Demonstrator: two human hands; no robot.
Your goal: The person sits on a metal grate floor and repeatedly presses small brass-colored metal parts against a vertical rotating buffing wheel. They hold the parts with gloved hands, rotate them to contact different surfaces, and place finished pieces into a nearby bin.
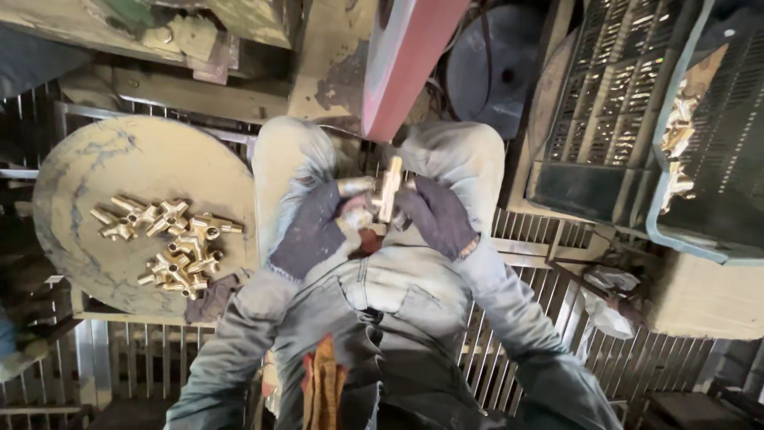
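We hold a brass fitting (pixel 387 188) between both gloved hands, just above our knees and right under the slanted reddish belt (pixel 406 64) of the machine in front of us. Its long axis stands close to upright, tipped a little away from us, with a short side branch running off to our left. Our right hand (pixel 438 215) sits to the right of the fitting, fingers closed against its lower part; our left hand (pixel 314 231) comes in from the left, fingers curled around that side branch. Both hands are wrapped shut on the piece, and neither is plainly nearer: the fitting lies between them, touching both. Its top end points up toward the belt, near it, though from this angle we cannot quite tell whether the two touch.

Well apart on our left, a round worn table (pixel 103 175) carries a loose heap of similar brass fittings (pixel 171 243). On our right, dark plastic crates (pixel 629 103) stand near, one showing more brass pieces inside.
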